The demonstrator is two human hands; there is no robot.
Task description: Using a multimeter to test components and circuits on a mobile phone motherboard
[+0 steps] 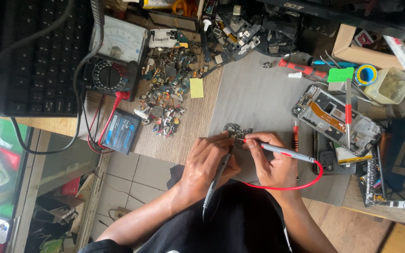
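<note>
The grey mat (pixel 254 93) lies mostly bare ahead of the hands, giving open room up to the screwdrivers (pixel 301 69) near its far edge. On the left a heap of small parts (pixel 165 93), a yellow note (pixel 196 87) and the multimeter (pixel 116 58) crowd the wood, with red leads (pixel 106 126) trailing to a battery (pixel 121 131). On the right the opened phone frame (pixel 336 119) and a black back cover (pixel 331 161) block the way, just beside the right hand (pixel 270 161).
</note>
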